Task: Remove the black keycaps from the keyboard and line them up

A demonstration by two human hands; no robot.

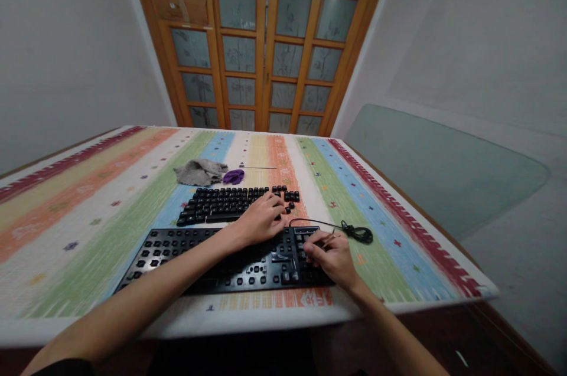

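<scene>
A black keyboard [195,272] lies near the table's front edge, with bare key switches across much of it and keycaps on part of its right side. Behind it, loose black keycaps [221,203] are laid out in rows. My left hand [261,219] reaches over the right end of these rows, fingers bent and apart, fingertips beside a few loose keycaps; nothing shows in it. Over the keyboard's right end, my right hand [330,255] is closed round a thin brass-coloured tool [330,238], mostly hidden by the fingers.
Beyond the keycaps lie a grey cloth [201,172], a bundled purple cloth [233,176] and a thin rod [259,167]. A coiled black cable [357,232] rests right of the keyboard. A striped cloth [133,199] covers the table. Wooden doors [266,39] stand behind.
</scene>
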